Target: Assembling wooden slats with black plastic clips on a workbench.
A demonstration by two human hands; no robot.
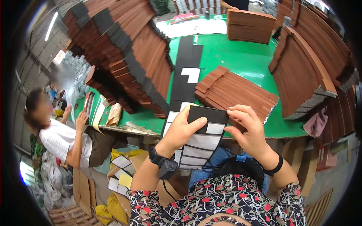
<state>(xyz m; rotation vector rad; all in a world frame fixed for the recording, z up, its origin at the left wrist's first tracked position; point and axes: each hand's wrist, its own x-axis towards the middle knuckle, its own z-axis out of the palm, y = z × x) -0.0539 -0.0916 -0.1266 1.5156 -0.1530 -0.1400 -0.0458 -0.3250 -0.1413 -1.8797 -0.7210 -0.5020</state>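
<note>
My left hand (pixel 178 129) holds the left side of fanned black flat pieces (pixel 200 112), its thumb lying across the front. Each piece bears a white rectangular patch (pixel 215 129), and the patches overlap down toward my lap. At the right edge of the pieces is my right hand (pixel 247 130), with thumb and fingers apart and the tips close to or touching that edge. Past my hands, more black strips (pixel 183 86) lie in a line along the green table (pixel 230 56). To their right rests a bundle of brown wood-look slats (pixel 235 88).
Tall stacks of brown slats (pixel 149 56) stand at the left, with others (pixel 301 71) at the right. A pink cloth (pixel 316 122) hangs at the table's right edge. At the left, a person in a white shirt (pixel 64 141) sits. Yellow bags (pixel 117 209) lie below.
</note>
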